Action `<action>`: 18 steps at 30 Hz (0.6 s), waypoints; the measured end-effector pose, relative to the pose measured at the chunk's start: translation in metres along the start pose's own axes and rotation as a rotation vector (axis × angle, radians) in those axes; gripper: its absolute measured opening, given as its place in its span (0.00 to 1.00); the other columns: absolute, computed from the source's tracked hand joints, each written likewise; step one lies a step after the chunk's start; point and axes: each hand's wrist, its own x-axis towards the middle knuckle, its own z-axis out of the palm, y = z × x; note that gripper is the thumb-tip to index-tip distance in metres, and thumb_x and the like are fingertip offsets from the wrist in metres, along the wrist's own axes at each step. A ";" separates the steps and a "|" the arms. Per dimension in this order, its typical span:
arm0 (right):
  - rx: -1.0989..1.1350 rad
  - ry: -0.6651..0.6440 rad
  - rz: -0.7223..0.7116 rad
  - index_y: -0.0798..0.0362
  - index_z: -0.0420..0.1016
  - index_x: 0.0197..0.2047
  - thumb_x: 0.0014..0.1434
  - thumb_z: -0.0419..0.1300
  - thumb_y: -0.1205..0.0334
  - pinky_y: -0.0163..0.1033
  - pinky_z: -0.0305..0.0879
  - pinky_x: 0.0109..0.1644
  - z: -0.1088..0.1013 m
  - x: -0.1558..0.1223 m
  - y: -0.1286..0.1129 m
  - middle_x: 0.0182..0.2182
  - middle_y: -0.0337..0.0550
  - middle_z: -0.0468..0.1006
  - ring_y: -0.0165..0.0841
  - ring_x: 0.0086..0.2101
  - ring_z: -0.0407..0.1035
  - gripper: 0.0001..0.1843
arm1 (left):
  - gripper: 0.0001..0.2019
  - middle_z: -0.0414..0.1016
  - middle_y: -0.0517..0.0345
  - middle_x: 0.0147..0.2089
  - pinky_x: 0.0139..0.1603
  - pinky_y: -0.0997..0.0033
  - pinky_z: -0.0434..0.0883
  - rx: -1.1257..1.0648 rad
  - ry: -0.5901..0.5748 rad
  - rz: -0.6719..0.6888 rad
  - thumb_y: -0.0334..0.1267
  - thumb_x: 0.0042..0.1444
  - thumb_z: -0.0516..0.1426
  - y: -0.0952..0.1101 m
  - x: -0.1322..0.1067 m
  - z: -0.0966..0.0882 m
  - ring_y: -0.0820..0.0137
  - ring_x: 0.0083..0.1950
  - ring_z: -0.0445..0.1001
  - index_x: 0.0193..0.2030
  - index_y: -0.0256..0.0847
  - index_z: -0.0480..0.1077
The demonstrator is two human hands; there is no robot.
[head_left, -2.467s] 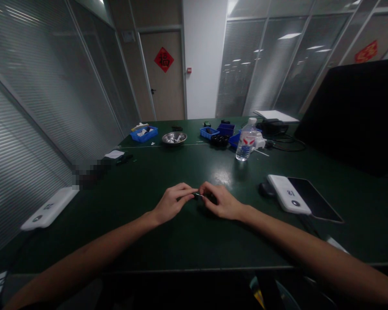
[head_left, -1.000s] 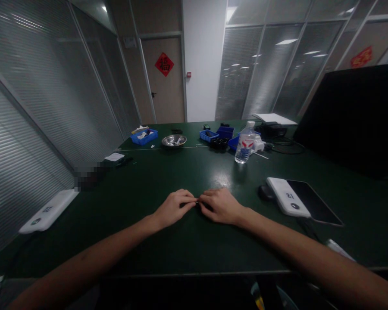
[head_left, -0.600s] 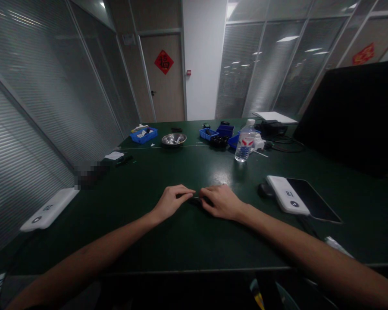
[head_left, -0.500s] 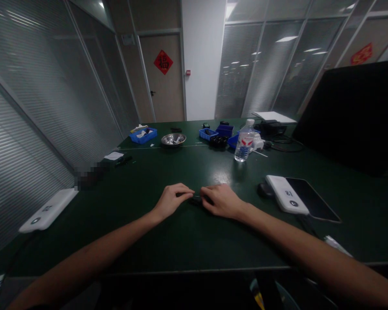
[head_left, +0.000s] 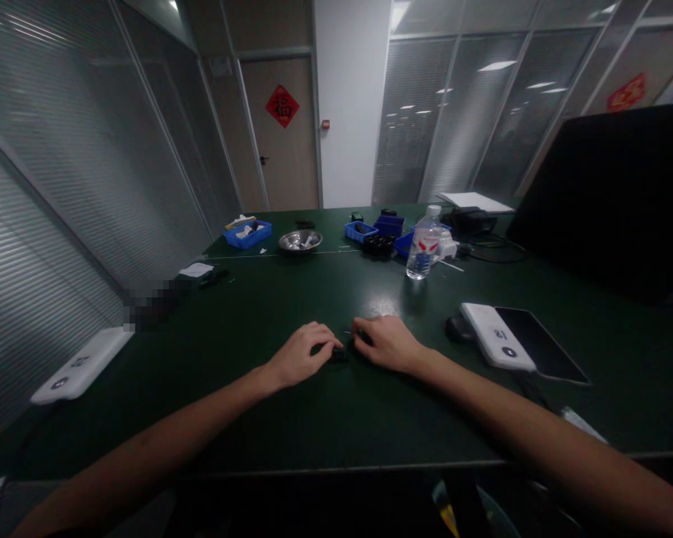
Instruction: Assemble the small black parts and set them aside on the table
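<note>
I see 1 dark green table (head_left: pixel 303 437) bearing 1 upright bottle (head_left: pixel 422 250), 1 metal bowl (head_left: pixel 300 249), 1 blue tray (head_left: pixel 250 239) left of the bowl and, nearer my camera, 1 small black piece (head_left: pixel 339 355).

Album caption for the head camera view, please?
Left hand touching a small black object, right hand holding a thin pale rod.
</note>
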 end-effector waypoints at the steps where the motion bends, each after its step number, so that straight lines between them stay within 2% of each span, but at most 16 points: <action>1: 0.008 0.000 0.003 0.52 0.74 0.44 0.69 0.54 0.58 0.36 0.54 0.35 0.000 0.000 0.000 0.31 0.43 0.79 0.33 0.30 0.71 0.09 | 0.13 0.78 0.52 0.47 0.55 0.59 0.69 0.008 0.005 -0.002 0.40 0.70 0.53 0.001 -0.001 0.000 0.63 0.49 0.73 0.49 0.43 0.79; 4: 0.030 0.009 0.024 0.52 0.75 0.45 0.69 0.54 0.57 0.36 0.55 0.36 0.002 0.000 0.002 0.32 0.43 0.80 0.33 0.31 0.71 0.10 | 0.13 0.75 0.52 0.50 0.53 0.59 0.70 0.037 0.001 -0.027 0.46 0.65 0.59 0.004 -0.004 0.000 0.61 0.51 0.71 0.51 0.43 0.77; 7: 0.025 0.020 0.057 0.51 0.75 0.46 0.70 0.54 0.56 0.36 0.53 0.35 0.005 0.001 0.005 0.31 0.43 0.79 0.33 0.30 0.71 0.11 | 0.11 0.73 0.52 0.51 0.53 0.60 0.70 0.044 -0.033 -0.017 0.45 0.62 0.63 0.008 -0.007 -0.004 0.61 0.52 0.71 0.47 0.43 0.77; 12: 0.007 0.028 0.064 0.51 0.75 0.45 0.70 0.53 0.55 0.37 0.51 0.33 0.008 0.001 0.007 0.31 0.43 0.79 0.33 0.29 0.69 0.12 | 0.07 0.70 0.52 0.55 0.56 0.61 0.69 0.005 -0.218 0.102 0.41 0.60 0.64 0.010 -0.009 -0.023 0.61 0.57 0.68 0.44 0.43 0.76; 18: 0.040 0.019 0.060 0.51 0.75 0.46 0.70 0.53 0.56 0.36 0.52 0.33 0.005 0.000 0.005 0.30 0.42 0.79 0.32 0.29 0.69 0.12 | 0.09 0.68 0.54 0.57 0.56 0.60 0.68 -0.004 -0.319 0.016 0.44 0.59 0.65 -0.002 -0.009 -0.044 0.60 0.59 0.67 0.40 0.43 0.75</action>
